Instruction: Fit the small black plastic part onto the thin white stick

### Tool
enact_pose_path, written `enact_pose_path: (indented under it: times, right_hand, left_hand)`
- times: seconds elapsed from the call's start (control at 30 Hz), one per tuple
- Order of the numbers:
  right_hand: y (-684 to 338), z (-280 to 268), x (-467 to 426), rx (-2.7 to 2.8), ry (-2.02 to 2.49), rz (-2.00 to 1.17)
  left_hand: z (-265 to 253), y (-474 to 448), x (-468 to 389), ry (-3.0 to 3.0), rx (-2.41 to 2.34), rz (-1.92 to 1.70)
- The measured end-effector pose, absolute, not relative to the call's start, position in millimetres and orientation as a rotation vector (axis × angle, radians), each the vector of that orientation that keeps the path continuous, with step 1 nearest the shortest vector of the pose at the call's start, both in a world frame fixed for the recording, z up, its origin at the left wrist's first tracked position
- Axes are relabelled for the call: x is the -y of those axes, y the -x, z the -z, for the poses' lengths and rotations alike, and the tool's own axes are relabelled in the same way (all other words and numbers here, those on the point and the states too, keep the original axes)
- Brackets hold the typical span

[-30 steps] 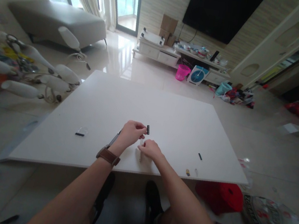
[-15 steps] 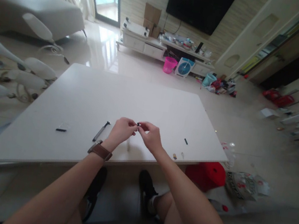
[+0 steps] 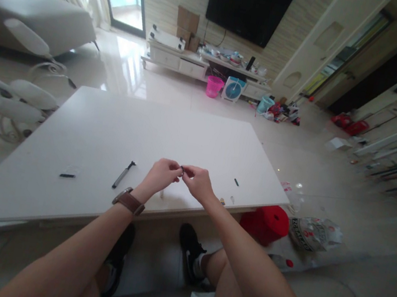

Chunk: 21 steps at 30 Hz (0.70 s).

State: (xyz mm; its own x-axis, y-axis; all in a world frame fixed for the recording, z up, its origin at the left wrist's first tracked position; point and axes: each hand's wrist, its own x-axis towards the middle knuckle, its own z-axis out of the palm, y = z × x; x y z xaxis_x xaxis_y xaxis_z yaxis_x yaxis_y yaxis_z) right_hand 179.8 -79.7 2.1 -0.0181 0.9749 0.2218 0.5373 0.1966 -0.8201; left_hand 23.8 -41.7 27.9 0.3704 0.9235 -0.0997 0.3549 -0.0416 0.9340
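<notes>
Above the near half of the white table, my left hand (image 3: 164, 174) and my right hand (image 3: 198, 183) meet, fingers pinched together. Between their fingertips is a small dark piece (image 3: 182, 168); its kind is too small and covered to make out. A dark grey rod-shaped tool (image 3: 122, 176) with a small head at its far end lies left of my left hand. Farther left is a short black bar (image 3: 67, 175) beside a clear plastic bit. To the right of my right hand lies a short dark strip (image 3: 236, 182). A pale thin object (image 3: 161, 194) shows below my left hand.
The white table (image 3: 111, 124) spans the space before me. Near its right front edge lie a small yellowish item (image 3: 222, 201) and a small clear piece (image 3: 232, 200). On the floor at right are a red stool-like object (image 3: 265, 224) and a plastic bag (image 3: 313, 233).
The camera view has shifted, so the table and room appear farther left. Both hands stay together at the small dark piece, which now shows less between the fingertips.
</notes>
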Motion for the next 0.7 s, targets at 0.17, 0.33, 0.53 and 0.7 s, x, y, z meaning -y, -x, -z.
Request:
enact_pose_path:
  times: [0.17, 0.33, 0.53, 0.7]
  right_hand:
    - [-178, 1, 72, 1.105, 1.303, -1.157]
    - [-181, -4, 67, 0.903, 1.177, -1.195]
    - [-189, -5, 60, 0.969, 1.235, -1.067]
    - [-206, 6, 60, 1.028, 1.334, -1.042]
  left_hand:
    - [-34, -18, 43, -1.582, -1.158, -0.757]
    - [-31, -9, 41, -1.55, -1.2, -0.848]
    - [-29, 1, 38, -1.583, -1.246, -0.826]
    - [-30, 2, 38, -1.629, -1.278, -0.786]
